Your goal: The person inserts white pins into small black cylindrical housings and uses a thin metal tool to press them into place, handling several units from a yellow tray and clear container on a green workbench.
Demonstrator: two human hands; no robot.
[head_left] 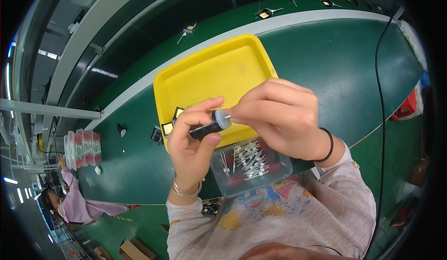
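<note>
My left hand [184,153] is wrapped round a black cylinder [205,130] with a grey collar [222,119] at its right end. A short metal pin [228,118] sticks out from the collar. The fingertips of my right hand [286,118] are pinched at that pin and hide part of it. Both hands are over the near side of a yellow tray [219,69]. Below them a clear plastic box [285,169] holds many thin white and metal rods [253,160]. Small black parts with pale yellow faces [168,128] lie at the tray's left corner.
Small black parts [121,129] lie on the green table to the left, near stacked clear boxes of rods [83,149]. Several rod assemblies [266,13] rest on the green strip beyond the white rail. A black cable [379,83] hangs at right. Another person [84,204] sits far left.
</note>
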